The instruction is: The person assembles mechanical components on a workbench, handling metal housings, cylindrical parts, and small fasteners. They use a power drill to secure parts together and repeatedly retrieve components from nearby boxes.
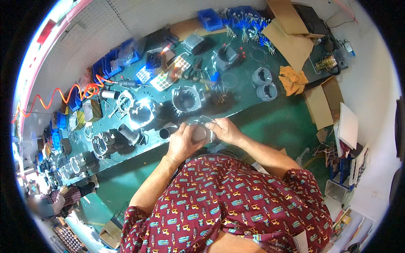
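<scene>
At the table's front edge, my left hand [184, 141] is closed on a pale grey part [199, 134] with a rounded body, perhaps a metal cover. My right hand [225, 130] grips the right side of that same part, its fingers bent over the upper rim. A thin wire-like loop [205, 119] shows beside the right fingertips. Just left of my left hand lies a cylinder [168, 131] with a dark open end. Beyond my hands stands a round grey motor housing [186, 100] with a hollow middle. My palms hide much of the held part.
More motor housings [141, 113] and finned bodies [105, 143] line the green table [240, 103] leftward. An orange coiled air hose [63, 95] leads to a powered driver [128, 83]. Two grey rings [265, 84], an orange cloth [292, 80] and cardboard [291, 44] lie right. Another person [63, 198] is far left.
</scene>
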{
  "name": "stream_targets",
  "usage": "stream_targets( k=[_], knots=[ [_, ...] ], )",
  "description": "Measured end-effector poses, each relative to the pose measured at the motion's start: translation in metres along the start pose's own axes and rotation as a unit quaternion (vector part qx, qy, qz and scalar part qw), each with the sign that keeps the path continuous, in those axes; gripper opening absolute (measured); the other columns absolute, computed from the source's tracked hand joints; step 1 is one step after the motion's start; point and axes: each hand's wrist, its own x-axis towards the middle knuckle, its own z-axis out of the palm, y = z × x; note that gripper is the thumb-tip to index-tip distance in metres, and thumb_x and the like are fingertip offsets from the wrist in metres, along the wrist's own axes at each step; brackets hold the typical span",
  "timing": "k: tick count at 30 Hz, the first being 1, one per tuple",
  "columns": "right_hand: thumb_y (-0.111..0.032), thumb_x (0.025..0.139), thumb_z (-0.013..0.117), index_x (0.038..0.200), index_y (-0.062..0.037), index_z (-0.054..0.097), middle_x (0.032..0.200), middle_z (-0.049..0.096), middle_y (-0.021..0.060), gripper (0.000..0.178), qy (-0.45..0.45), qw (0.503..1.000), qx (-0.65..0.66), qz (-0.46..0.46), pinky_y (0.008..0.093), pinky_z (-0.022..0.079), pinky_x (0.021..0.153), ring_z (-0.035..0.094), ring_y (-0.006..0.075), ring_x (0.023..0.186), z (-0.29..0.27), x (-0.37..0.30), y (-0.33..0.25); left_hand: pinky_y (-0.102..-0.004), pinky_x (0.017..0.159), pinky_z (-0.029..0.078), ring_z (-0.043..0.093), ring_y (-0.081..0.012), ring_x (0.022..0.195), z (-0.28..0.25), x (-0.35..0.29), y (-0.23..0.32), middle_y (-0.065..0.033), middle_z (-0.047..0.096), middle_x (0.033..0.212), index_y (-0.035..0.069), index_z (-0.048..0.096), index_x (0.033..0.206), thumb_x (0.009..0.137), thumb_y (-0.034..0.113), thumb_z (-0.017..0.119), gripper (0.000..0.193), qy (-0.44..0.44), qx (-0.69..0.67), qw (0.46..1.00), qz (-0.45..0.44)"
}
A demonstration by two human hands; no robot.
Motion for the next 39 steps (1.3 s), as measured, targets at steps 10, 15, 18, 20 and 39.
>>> stream_targets(
  k=[10,15,18,20,39],
  knots=[
    [-0.045,0.087,0.073,0.091,-0.0017,0.068,0.079,0.068,0.0143,0.044,0.119,0.976,-0.158,-0.094,0.0381,0.052,0.071,0.067,0.0264,0.075,-0.010,0.077,-0.061,-0.0327,0.067,0.053,0.064,-0.0220,0.080,-0.054,-0.033,-0.024,-0.0110,0.060,0.091,0.002,0.062,0.109,0.066,0.020,0.091,0.055,0.108,-0.087,0.988,-0.067],
    [-0.031,0.072,0.078,0.117,-0.0043,0.062,0.117,0.065,0.0174,0.054,0.092,0.908,-0.406,-0.048,0.0465,0.049,0.097,0.059,0.0361,0.116,-0.022,0.156,-0.031,-0.0238,0.054,0.051,0.058,-0.0094,0.063,-0.068,-0.055,-0.026,-0.0050,0.058,0.084,0.002,0.061,0.105,0.067,0.017,0.090,0.050,0.183,-0.140,0.963,-0.136],
    [-0.029,0.073,0.075,0.112,-0.0034,0.063,0.117,0.065,0.0194,0.048,0.017,0.895,-0.446,0.030,0.0477,0.052,0.093,0.063,0.0375,0.112,-0.020,0.184,-0.024,-0.0211,0.054,0.049,0.055,-0.0053,0.061,-0.069,-0.066,-0.023,-0.0012,0.060,0.075,0.002,0.060,0.103,0.068,0.016,0.090,0.048,0.225,-0.139,0.948,-0.177],
    [-0.022,0.075,0.070,0.111,-0.0043,0.064,0.113,0.068,0.0198,0.041,-0.008,0.892,-0.449,0.050,0.0490,0.054,0.089,0.067,0.0380,0.107,-0.021,0.196,-0.013,-0.0195,0.057,0.049,0.056,-0.0033,0.065,-0.060,-0.069,-0.023,-0.0001,0.062,0.079,0.001,0.060,0.101,0.068,0.013,0.090,0.046,0.264,-0.221,0.916,-0.207],
    [-0.019,0.078,0.070,0.118,-0.0068,0.061,0.123,0.062,0.0209,0.043,-0.060,0.901,-0.430,0.018,0.0486,0.048,0.099,0.058,0.0376,0.121,-0.022,0.216,0.017,-0.0207,0.061,0.053,0.063,-0.0065,0.073,-0.049,-0.031,0.005,-0.0031,0.066,0.085,0.000,0.059,0.108,0.074,0.006,0.084,0.043,0.346,-0.194,0.884,-0.246]
  ],
)
